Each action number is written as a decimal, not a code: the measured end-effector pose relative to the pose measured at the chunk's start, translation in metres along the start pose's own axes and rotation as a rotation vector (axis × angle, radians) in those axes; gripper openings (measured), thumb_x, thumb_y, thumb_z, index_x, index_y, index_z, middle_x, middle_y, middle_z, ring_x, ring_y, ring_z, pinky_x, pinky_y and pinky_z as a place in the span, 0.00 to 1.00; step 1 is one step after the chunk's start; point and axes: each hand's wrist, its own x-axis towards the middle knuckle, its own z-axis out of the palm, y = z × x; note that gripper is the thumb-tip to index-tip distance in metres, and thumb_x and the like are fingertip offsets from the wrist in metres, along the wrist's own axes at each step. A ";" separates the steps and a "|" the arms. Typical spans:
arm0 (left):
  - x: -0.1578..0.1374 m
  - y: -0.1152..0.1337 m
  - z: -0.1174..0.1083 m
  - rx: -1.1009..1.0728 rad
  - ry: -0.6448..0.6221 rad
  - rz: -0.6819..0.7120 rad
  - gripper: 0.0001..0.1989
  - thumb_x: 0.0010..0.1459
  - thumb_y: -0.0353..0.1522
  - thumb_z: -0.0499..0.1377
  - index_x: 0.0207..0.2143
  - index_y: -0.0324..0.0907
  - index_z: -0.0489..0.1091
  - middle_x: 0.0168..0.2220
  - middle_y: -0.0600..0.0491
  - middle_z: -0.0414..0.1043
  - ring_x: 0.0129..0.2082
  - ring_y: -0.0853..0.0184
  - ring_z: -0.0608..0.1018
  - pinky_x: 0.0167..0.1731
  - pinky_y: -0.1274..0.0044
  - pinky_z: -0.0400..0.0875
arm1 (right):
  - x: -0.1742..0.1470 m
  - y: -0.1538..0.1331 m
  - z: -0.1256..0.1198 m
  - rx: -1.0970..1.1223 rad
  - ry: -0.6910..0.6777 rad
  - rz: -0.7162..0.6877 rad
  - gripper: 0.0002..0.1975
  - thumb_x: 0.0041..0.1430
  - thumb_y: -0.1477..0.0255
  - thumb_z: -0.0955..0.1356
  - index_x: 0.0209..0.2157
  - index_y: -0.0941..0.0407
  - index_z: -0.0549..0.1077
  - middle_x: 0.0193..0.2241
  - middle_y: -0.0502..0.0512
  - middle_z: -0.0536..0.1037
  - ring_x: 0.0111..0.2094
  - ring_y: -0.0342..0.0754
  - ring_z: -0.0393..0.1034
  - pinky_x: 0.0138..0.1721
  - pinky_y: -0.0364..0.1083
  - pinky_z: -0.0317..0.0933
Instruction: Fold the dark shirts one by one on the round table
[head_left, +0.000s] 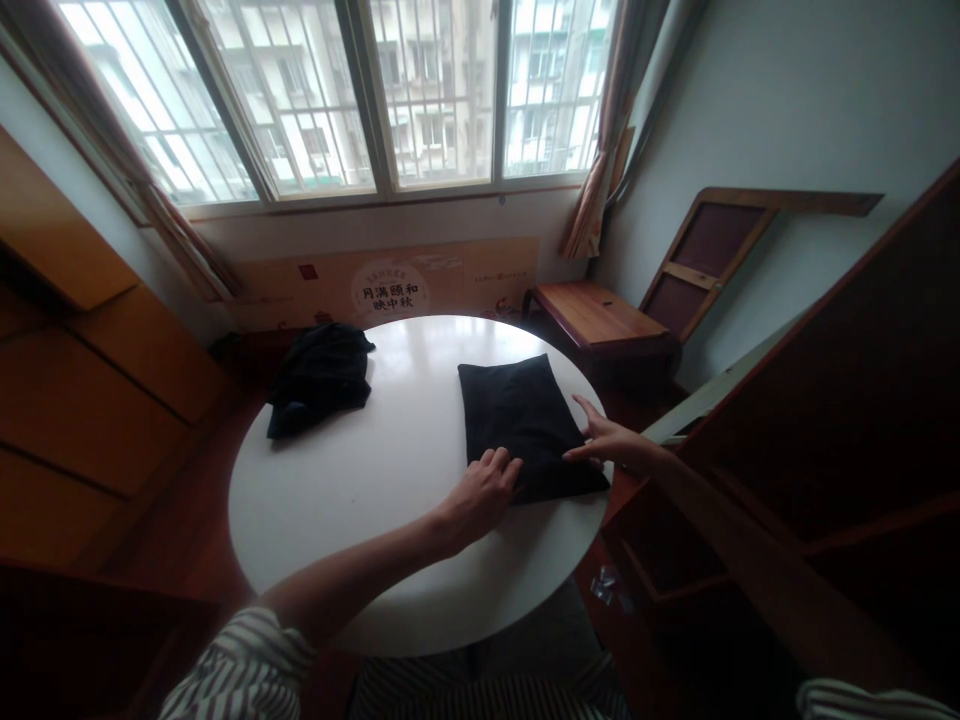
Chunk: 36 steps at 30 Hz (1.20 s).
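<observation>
A black cloth, folded into a rough square, lies flat on the right part of the round white table. Its near right corner sticks out to a point by the table's edge. My left hand is at the cloth's near left corner, its fingers bent and closed on the fabric. At the right edge of the cloth is my right hand, thumb and forefinger spread apart; its other fingers are partly hidden. A second black cloth lies crumpled at the table's far left edge.
Behind the table stands a low wooden bench, with a wooden frame panel leaning on the wall. A dark wooden piece of furniture is close on the right. Orange cabinets stand on the left. Small clear objects lie below the table.
</observation>
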 end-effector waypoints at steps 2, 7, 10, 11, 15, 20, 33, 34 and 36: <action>-0.001 0.000 0.000 -0.013 0.001 0.000 0.14 0.69 0.34 0.50 0.54 0.39 0.63 0.47 0.45 0.65 0.45 0.59 0.69 0.43 0.69 0.73 | -0.004 0.004 -0.006 0.062 -0.019 0.016 0.68 0.38 0.69 0.80 0.70 0.57 0.35 0.20 0.40 0.67 0.15 0.39 0.60 0.15 0.38 0.52; -0.012 -0.003 -0.007 -0.187 0.065 0.070 0.20 0.65 0.42 0.56 0.54 0.39 0.66 0.47 0.44 0.67 0.46 0.59 0.71 0.45 0.68 0.72 | -0.005 0.014 -0.033 0.060 -0.072 0.124 0.61 0.39 0.68 0.80 0.69 0.56 0.44 0.16 0.39 0.67 0.12 0.37 0.57 0.14 0.36 0.47; -0.015 -0.021 -0.013 -0.348 0.175 -0.047 0.18 0.66 0.43 0.53 0.48 0.41 0.70 0.44 0.46 0.70 0.44 0.61 0.74 0.45 0.70 0.72 | 0.002 0.023 -0.036 0.021 -0.064 0.169 0.57 0.39 0.67 0.80 0.67 0.60 0.51 0.18 0.44 0.72 0.14 0.40 0.62 0.14 0.36 0.53; -0.013 -0.031 -0.014 -0.380 0.213 -0.149 0.16 0.68 0.42 0.51 0.46 0.41 0.70 0.43 0.46 0.71 0.42 0.61 0.75 0.45 0.70 0.71 | 0.005 0.024 -0.034 0.024 -0.012 0.161 0.55 0.40 0.65 0.80 0.66 0.62 0.53 0.20 0.48 0.75 0.16 0.41 0.65 0.15 0.37 0.58; 0.000 -0.070 -0.010 -0.690 0.098 -0.604 0.24 0.64 0.47 0.54 0.53 0.38 0.63 0.33 0.48 0.75 0.31 0.61 0.79 0.38 0.70 0.73 | 0.017 0.021 -0.021 0.048 0.179 0.091 0.44 0.44 0.60 0.79 0.59 0.63 0.64 0.23 0.55 0.77 0.22 0.47 0.73 0.21 0.43 0.69; 0.013 -0.079 0.004 -1.159 -0.088 -0.691 0.46 0.51 0.49 0.67 0.62 0.34 0.51 0.30 0.48 0.75 0.24 0.63 0.78 0.27 0.73 0.74 | 0.026 0.005 -0.004 -0.037 0.121 0.077 0.33 0.41 0.62 0.80 0.48 0.61 0.73 0.23 0.53 0.77 0.24 0.48 0.73 0.21 0.42 0.69; -0.044 -0.120 -0.009 -0.807 0.209 -0.679 0.30 0.56 0.35 0.63 0.58 0.40 0.55 0.30 0.54 0.73 0.28 0.66 0.77 0.29 0.78 0.69 | 0.060 -0.016 0.081 0.302 -0.046 -0.271 0.25 0.46 0.70 0.77 0.48 0.56 0.73 0.46 0.57 0.80 0.50 0.55 0.73 0.53 0.53 0.67; -0.054 -0.119 -0.010 -0.791 0.213 -0.685 0.27 0.57 0.35 0.61 0.57 0.40 0.56 0.30 0.54 0.73 0.28 0.65 0.77 0.29 0.78 0.69 | 0.061 -0.019 0.088 0.297 -0.050 -0.275 0.25 0.46 0.70 0.77 0.48 0.57 0.73 0.45 0.57 0.80 0.50 0.55 0.73 0.53 0.53 0.67; -0.075 -0.114 -0.009 -0.786 0.218 -0.693 0.23 0.60 0.35 0.58 0.56 0.42 0.56 0.31 0.53 0.73 0.28 0.66 0.77 0.29 0.77 0.69 | 0.062 -0.024 0.098 0.273 -0.091 -0.267 0.25 0.45 0.71 0.77 0.47 0.57 0.73 0.44 0.56 0.80 0.48 0.54 0.74 0.51 0.50 0.69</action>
